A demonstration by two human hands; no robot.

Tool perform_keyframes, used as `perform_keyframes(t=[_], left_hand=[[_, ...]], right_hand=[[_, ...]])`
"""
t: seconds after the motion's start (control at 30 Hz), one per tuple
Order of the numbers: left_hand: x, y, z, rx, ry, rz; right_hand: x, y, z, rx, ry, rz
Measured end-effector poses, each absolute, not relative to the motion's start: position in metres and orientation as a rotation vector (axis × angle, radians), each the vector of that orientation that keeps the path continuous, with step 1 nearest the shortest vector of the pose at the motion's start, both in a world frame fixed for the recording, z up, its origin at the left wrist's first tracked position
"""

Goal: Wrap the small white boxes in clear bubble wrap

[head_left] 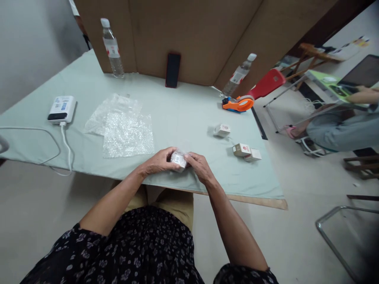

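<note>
My left hand (pixel 158 161) and my right hand (pixel 201 167) meet near the front edge of the pale green table (pixel 177 114). Between their fingers they hold a small white box wrapped in clear bubble wrap (pixel 178 159). Just left of my hands lie bubble-wrap sheets (pixel 127 134) flat on the table. To the right sit three more small boxes: one (pixel 222 130) alone, and two (pixel 241 150), (pixel 253 155) side by side.
An orange tape dispenser (pixel 238 104) sits at the right back. Two water bottles (pixel 111 49), (pixel 238 75) and a dark phone (pixel 173 70) stand against a cardboard screen. A white power bank (pixel 62 109) with cable lies far left. Another person's legs (pixel 340 130) are at right.
</note>
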State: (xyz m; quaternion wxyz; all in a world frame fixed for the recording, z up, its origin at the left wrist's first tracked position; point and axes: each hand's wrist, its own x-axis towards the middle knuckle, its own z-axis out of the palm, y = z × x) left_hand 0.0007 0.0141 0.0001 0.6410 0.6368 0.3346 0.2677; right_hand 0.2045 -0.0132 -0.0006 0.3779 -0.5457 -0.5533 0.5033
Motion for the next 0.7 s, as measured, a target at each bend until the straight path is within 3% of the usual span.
perform_keyframes(t=[0.37,0.7], left_hand=[[0.008,0.014,0.002,1.352,0.835,0.614],[0.020,0.019,0.004,1.567,1.102,0.652]], right_hand=[[0.200,0.012,0.005,-1.319,-1.207,1.190],[0.198,-0.001,0.014,-1.393,-1.574,0.934]])
